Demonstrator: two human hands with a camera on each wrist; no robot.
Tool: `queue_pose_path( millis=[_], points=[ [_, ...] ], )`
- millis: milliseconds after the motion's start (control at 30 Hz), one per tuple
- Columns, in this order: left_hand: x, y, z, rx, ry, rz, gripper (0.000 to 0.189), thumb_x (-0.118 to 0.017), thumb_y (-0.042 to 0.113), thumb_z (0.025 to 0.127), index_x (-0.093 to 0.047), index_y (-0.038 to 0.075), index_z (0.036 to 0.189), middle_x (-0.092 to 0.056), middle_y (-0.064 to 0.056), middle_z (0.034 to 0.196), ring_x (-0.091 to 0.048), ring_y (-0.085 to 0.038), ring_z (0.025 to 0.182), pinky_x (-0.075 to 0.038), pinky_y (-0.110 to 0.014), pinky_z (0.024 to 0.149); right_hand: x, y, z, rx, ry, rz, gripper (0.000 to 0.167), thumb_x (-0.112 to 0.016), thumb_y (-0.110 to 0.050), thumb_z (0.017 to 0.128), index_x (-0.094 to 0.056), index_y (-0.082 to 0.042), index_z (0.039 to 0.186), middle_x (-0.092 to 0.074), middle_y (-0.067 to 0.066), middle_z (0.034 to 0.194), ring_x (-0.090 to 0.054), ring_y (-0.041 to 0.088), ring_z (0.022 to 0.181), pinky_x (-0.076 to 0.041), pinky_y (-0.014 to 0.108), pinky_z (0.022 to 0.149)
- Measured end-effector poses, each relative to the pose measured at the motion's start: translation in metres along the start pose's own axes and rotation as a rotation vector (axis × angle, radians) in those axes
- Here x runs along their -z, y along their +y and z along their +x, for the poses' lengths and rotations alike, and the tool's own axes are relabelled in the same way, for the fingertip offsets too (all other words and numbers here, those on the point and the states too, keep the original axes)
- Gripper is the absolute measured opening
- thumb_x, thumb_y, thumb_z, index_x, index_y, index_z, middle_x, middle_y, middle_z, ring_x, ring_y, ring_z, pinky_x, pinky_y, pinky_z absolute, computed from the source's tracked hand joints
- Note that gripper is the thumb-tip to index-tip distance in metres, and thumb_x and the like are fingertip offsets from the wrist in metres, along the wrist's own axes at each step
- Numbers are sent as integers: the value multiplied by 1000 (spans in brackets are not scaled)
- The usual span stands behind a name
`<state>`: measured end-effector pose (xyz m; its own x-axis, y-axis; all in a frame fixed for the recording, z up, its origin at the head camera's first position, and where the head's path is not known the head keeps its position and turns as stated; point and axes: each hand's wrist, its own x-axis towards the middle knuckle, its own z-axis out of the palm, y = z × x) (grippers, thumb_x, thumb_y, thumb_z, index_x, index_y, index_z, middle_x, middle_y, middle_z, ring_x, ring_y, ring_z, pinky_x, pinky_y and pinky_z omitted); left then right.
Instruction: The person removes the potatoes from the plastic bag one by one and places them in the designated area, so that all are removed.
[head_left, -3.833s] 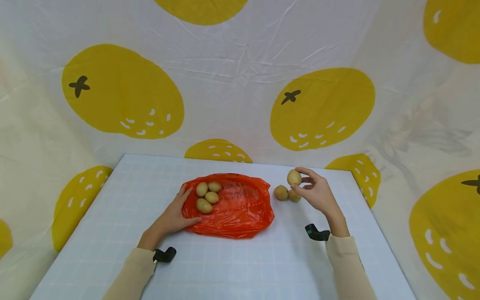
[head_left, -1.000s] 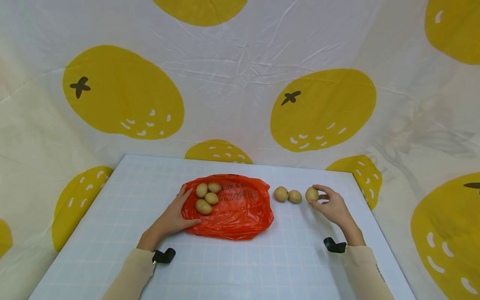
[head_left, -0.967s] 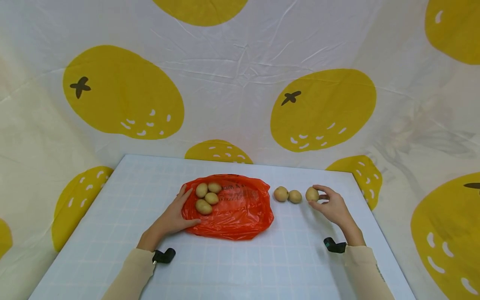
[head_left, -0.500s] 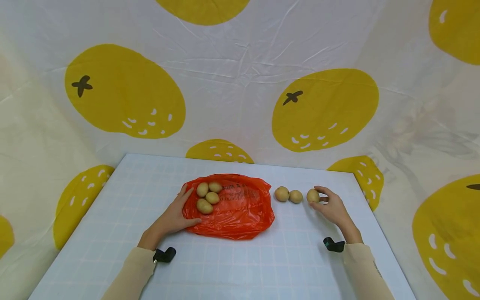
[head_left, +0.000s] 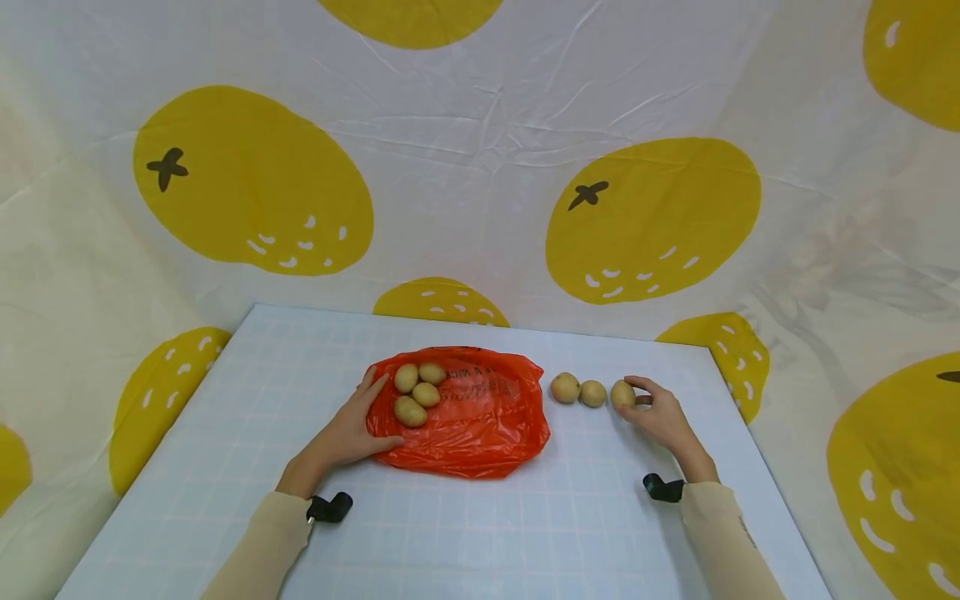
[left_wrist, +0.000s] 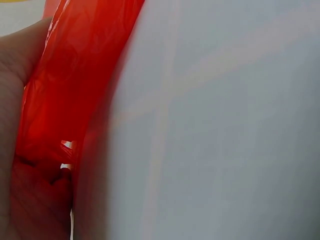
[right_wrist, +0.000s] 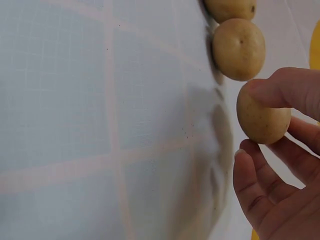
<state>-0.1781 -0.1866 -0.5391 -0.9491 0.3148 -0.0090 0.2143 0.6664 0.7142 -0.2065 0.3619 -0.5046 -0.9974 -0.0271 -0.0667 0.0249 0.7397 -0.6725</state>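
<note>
A red plastic bag (head_left: 480,417) lies on the table with several potatoes (head_left: 427,394) grouped on its left part. My left hand (head_left: 347,429) holds the bag's left edge, its thumb at the near side and its fingers at the far side. Red film fills that hand in the left wrist view and partly hides its fingers. To the right of the bag, my right hand (head_left: 660,417) pinches a potato (right_wrist: 262,115) between thumb and fingertips. Just left of it are a smaller potato (head_left: 593,393) and a larger potato (head_left: 565,387), side by side on the table.
The table (head_left: 450,533) has a pale checked cover. A white cloth (head_left: 465,192) with large yellow fruit prints hangs behind it and at both sides. A black camera sits on each wrist.
The right hand has carried its potato from above the two loose potatoes to their right, then brought it slightly left, close beside them. The left hand and bag have stayed in place.
</note>
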Motion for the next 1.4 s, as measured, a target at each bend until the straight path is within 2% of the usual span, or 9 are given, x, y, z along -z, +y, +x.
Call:
queue_pose_path(
  millis=[200, 567, 800, 1133, 1233, 1400],
  points=[
    [0, 1, -1, -7, 5, -10, 114, -86, 47, 80, -20, 8, 165, -2, -19, 173, -15, -51, 155, -30, -73, 115, -3, 4, 4, -34, -22, 18, 63, -75, -20, 93, -50, -3, 148, -46, 26, 154, -60, 44, 123, -57, 49, 97],
    [0, -4, 1, -30, 13, 10, 115, -85, 49, 80, -20, 6, 164, -3, -21, 173, -15, -51, 155, -29, -72, 117, -5, 2, 7, -30, -37, 56, 64, -73, -18, 94, -47, -1, 150, -43, 28, 156, -59, 45, 126, -56, 49, 99],
    [-1, -3, 1, -5, 6, -12, 115, -86, 49, 79, -21, 8, 165, -2, -17, 174, -14, -49, 156, -30, -71, 117, -7, 0, 7, -60, -58, 58, 65, -72, -18, 94, -45, -1, 151, -43, 28, 157, -58, 44, 126, -55, 47, 98],
    [-2, -5, 1, -29, 15, -37, 116, -88, 49, 78, -21, 11, 165, 0, -11, 175, -20, -46, 155, -34, -70, 115, -7, 5, 7, -49, -50, 97, 62, -73, -19, 95, -49, -4, 150, -44, 25, 157, -58, 44, 129, -54, 41, 94],
    [-3, -5, 2, -31, 11, -38, 115, -87, 49, 79, -21, 11, 165, 2, -12, 175, -18, -46, 156, -33, -70, 115, -6, 8, 6, -52, -50, 109, 63, -73, -19, 95, -48, -4, 151, -44, 25, 158, -57, 44, 131, -55, 42, 95],
    [-3, -5, 1, -26, 6, -43, 116, -87, 50, 79, -20, 11, 165, 3, -12, 175, -16, -46, 157, -33, -70, 116, -4, 8, 4, -50, -54, 138, 64, -72, -19, 96, -46, -5, 152, -43, 24, 158, -56, 45, 133, -55, 49, 100]
  ],
)
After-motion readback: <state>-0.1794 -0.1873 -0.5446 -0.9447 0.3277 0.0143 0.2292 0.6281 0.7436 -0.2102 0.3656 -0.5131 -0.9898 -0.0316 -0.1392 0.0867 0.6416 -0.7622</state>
